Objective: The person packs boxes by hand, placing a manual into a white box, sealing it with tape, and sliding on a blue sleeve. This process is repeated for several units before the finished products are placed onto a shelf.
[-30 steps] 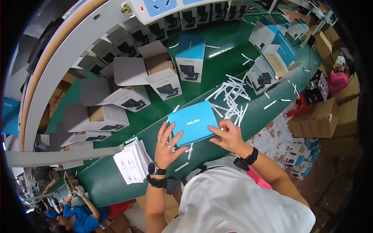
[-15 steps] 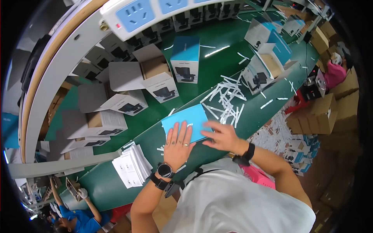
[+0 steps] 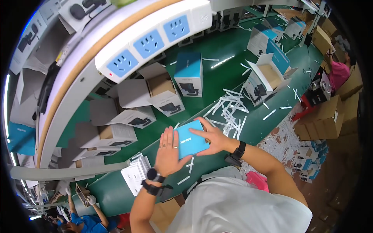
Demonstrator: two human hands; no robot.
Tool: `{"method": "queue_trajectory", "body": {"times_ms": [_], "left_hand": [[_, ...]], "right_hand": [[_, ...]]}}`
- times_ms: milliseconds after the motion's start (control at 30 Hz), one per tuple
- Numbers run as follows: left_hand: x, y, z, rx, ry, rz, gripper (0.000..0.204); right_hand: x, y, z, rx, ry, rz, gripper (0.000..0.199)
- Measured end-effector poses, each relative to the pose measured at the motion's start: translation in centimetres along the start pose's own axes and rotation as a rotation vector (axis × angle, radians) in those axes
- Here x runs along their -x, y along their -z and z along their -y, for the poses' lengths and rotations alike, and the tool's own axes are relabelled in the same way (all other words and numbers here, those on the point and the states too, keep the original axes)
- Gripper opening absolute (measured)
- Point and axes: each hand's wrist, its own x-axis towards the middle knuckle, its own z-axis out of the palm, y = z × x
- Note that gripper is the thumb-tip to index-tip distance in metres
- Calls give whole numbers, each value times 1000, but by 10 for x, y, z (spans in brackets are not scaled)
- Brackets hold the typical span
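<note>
Over the green worktop (image 3: 108,194), close in front of the person, the blue box (image 3: 192,143) points its right end slightly away from the body, its long axis apparently running left to right (the left end is partly hidden). The left hand (image 3: 167,153) lies against that end, fingers straight and close together; the right hand (image 3: 211,139) clasps the other, fingers spread wide across it.

Closed carton (image 3: 189,73), strips (image 3: 229,110) obstruct — gap between
</note>
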Motion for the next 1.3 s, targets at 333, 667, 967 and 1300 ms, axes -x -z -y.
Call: {"method": "queue_trajectory", "body": {"times_ms": [333, 667, 967, 1300], "left_hand": [[-63, -6, 25, -257, 36, -142, 85], [-9, 11, 3, -99, -34, 188, 113], [-34, -11, -5, 81, -308, 124, 102], [-163, 30, 65, -202, 211, -285, 51]], "right_hand": [[1, 7, 2, 1, 52, -52, 90], [5, 5, 11, -47, -45, -20, 87], [54, 50, 29, -4, -183, -95, 80], [-36, 72, -47, 549, -356, -1105, 76]]}}
